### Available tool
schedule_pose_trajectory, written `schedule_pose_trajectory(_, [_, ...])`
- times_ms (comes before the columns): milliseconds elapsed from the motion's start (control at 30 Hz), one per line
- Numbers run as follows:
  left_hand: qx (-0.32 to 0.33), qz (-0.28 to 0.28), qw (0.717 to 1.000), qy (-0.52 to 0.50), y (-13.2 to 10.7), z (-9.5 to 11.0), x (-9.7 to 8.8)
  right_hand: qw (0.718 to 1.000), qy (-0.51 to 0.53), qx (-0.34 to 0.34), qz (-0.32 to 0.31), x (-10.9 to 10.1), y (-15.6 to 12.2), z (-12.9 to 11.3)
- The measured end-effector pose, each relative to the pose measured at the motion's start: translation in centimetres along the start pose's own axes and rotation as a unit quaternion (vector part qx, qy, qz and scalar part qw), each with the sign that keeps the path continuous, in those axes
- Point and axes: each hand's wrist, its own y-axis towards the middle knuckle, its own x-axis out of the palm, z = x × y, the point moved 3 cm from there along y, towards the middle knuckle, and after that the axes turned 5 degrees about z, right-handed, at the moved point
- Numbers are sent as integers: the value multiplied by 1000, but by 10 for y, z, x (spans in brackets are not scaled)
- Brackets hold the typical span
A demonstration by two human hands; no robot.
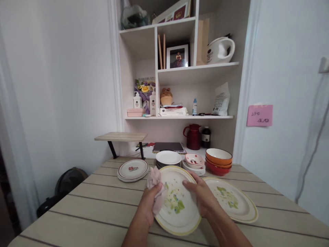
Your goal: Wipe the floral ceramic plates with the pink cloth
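Observation:
A white plate (180, 219) with a yellow rim and a green leaf pattern is held tilted above the table between both hands. My left hand (150, 200) is closed on a crumpled pale pink cloth (157, 178), pressed against the plate's left edge. At the opposite edge my right hand (202, 193) grips the rim, thumb on the upper face and the other fingers mostly hidden behind. Just right of that hand, a larger oval plate (241, 209) with a matching pattern lies on the table.
On the slatted table (102, 212) stand red-rimmed plates (137, 168), a stack topped by a white plate (168, 157), small dishes (194, 160) and orange and red bowls (218, 157). Behind are a small raised shelf (120, 136), a laptop (168, 146) and a red jug (193, 137).

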Motion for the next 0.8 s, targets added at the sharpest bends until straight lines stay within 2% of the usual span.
schedule_pose_trajectory(167, [-21, 33, 998, -50, 2, -17, 10, 992, 86, -34, 88, 2, 1, 2])
schedule_pose_trajectory(333, [-26, 1, 995, -97, -1, -28, 24, 973, 140, -94, 157, 7, 0, 12])
schedule_pose_trajectory(400, [-29, -11, 994, -108, -3, -31, 28, 967, 165, -101, 164, 11, -2, 15])
schedule_pose_trajectory(500, [-16, -9, 993, -114, -3, -33, 31, 968, 201, -81, 129, 19, -2, 18])
schedule_pose_trajectory(667, [31, 41, 995, -85, -8, -15, 22, 973, 217, 72, 34, 23, 1, 15])
schedule_pose_trajectory(733, [37, 29, 997, -60, -11, -6, 18, 972, 213, 99, 7, 18, 0, 9])
schedule_pose_trajectory(800, [13, 2, 1000, -23, -13, -1, 15, 970, 211, 118, -38, 15, -3, 2])
